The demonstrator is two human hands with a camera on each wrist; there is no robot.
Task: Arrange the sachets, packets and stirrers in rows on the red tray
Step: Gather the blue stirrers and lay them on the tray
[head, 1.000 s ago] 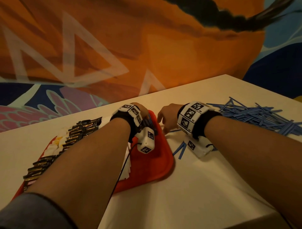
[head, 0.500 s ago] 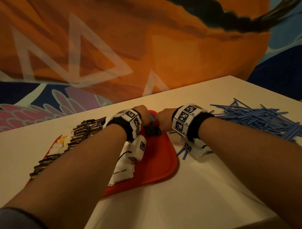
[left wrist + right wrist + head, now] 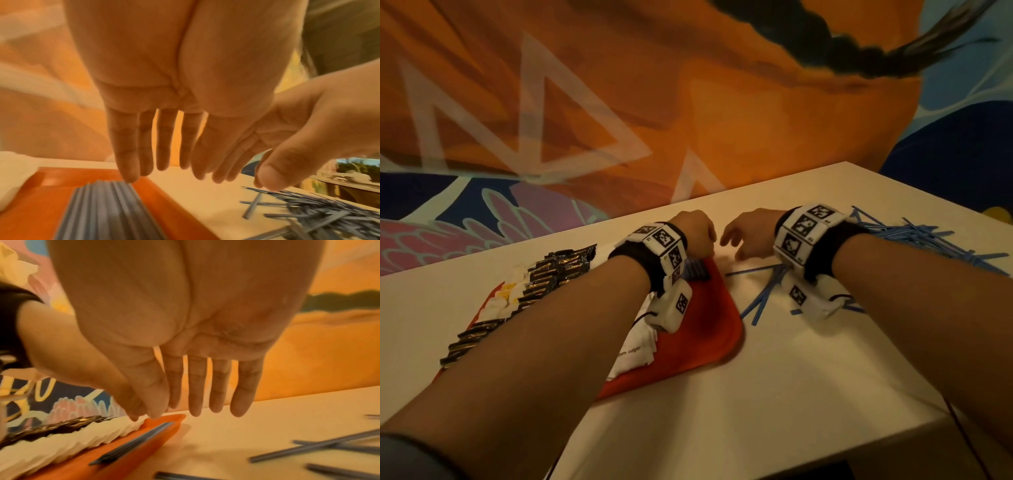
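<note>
At centre frame, the red tray point(image 3: 698, 346) holds a white sachet printed "brown sugar" point(image 3: 633, 353), dark packets point(image 3: 544, 277) and a blue stirrer bundle point(image 3: 102, 211). The left hand point(image 3: 154, 129), fingers straight, touches the bundle; the right hand point(image 3: 205, 369) hovers relaxed, empty. Loose stirrers point(image 3: 914, 240) lie at right.

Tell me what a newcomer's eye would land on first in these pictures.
First, the two bare forearms reaching in, with the left hand over the far corner of the red plastic tray and the right hand just off it, both open. Next, the loose heap of thin blue stirrers on the white table at the right. Dark glossy packets run along the tray's left side.
</note>
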